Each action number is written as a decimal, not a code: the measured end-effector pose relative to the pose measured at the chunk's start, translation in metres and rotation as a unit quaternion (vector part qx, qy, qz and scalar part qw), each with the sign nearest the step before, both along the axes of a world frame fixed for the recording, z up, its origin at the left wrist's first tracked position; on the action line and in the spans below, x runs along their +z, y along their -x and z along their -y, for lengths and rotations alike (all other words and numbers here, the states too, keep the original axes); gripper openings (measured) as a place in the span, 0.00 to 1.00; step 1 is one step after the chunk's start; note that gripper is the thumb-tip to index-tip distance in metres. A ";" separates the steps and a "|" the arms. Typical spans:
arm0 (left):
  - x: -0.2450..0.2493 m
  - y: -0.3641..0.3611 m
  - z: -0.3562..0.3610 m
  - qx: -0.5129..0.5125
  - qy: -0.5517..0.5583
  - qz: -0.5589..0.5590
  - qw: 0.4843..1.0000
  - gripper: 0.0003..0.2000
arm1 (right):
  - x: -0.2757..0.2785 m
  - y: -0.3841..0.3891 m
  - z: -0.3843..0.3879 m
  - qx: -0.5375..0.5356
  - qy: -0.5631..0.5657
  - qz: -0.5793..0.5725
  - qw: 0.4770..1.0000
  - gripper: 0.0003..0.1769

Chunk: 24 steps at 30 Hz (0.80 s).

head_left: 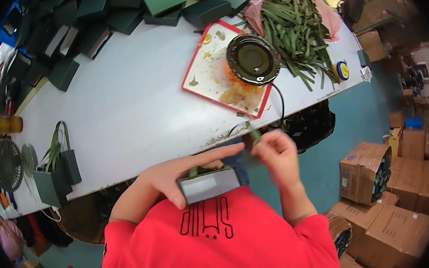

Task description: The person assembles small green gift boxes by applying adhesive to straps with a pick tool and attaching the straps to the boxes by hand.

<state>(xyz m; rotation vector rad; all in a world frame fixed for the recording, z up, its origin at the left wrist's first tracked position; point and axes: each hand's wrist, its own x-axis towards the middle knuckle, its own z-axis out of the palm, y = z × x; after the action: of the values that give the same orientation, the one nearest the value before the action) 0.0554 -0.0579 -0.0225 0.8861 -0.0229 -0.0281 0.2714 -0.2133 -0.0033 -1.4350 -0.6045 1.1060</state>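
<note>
My left hand holds a small dark green box close to my chest, its pale grey face turned up. The thumb lies along the near side, and the other fingers reach over the far side. To the right of the box, my right hand pinches a short green ribbon strip that sticks up from the fingertips. Beyond the table edge stands a round black pot of dark liquid. It rests on a stained white board with a red rim.
A pink plastic bag spills many green ribbon strips on the white table. Dark green boxes pile up at the far left. A green fan stands left; cartons fill the right floor.
</note>
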 end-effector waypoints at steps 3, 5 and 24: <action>-0.008 -0.010 0.004 0.036 -0.026 0.031 0.999 0.75 | -0.020 0.027 0.012 0.077 -0.008 -0.127 0.989 0.05; -0.006 -0.004 0.001 0.043 -0.070 0.031 0.996 0.71 | -0.028 0.026 0.013 0.109 0.037 -0.113 0.987 0.05; 0.028 0.028 -0.017 0.135 -0.570 -0.060 0.808 0.53 | -0.006 0.013 -0.055 -0.005 -0.046 -0.059 0.997 0.13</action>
<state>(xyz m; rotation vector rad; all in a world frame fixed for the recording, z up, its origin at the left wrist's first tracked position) 0.0278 -0.0412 0.0052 2.0959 0.2704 0.1921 0.2583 -0.1584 -0.0098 -1.2831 -0.5573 1.1321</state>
